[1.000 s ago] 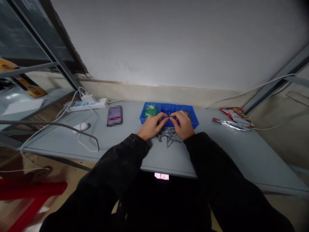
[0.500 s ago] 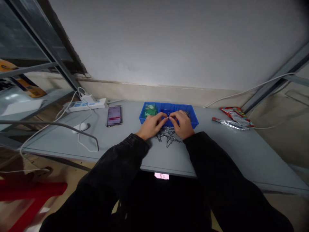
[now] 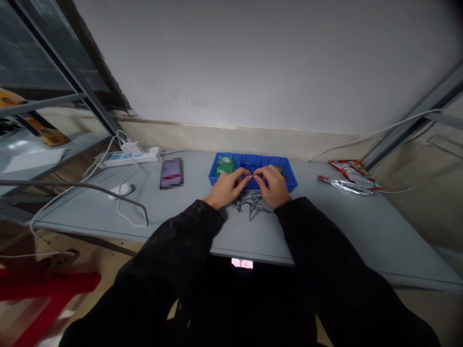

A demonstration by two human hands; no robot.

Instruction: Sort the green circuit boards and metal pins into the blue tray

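Note:
My left hand [image 3: 227, 188] and my right hand [image 3: 275, 185] meet fingertip to fingertip above a grey table [image 3: 195, 219]. Both are closed in a pinch on a small thin metal piece [image 3: 252, 176] held between them. Just below my hands lies a loose pile of several small metal pieces [image 3: 252, 203]. Behind my fingers stands a blue tray [image 3: 220, 179] with three compartments; the left compartment holds green parts [image 3: 224, 166]. Black sleeves cover both my arms.
A blurred dark card [image 3: 171, 173] lies left of the tray. A white power strip [image 3: 127, 155], a white mouse [image 3: 121, 190] and cables sit at the left. Red and silver packets [image 3: 350, 176] lie at the right. A red stool [image 3: 47, 289] stands below left.

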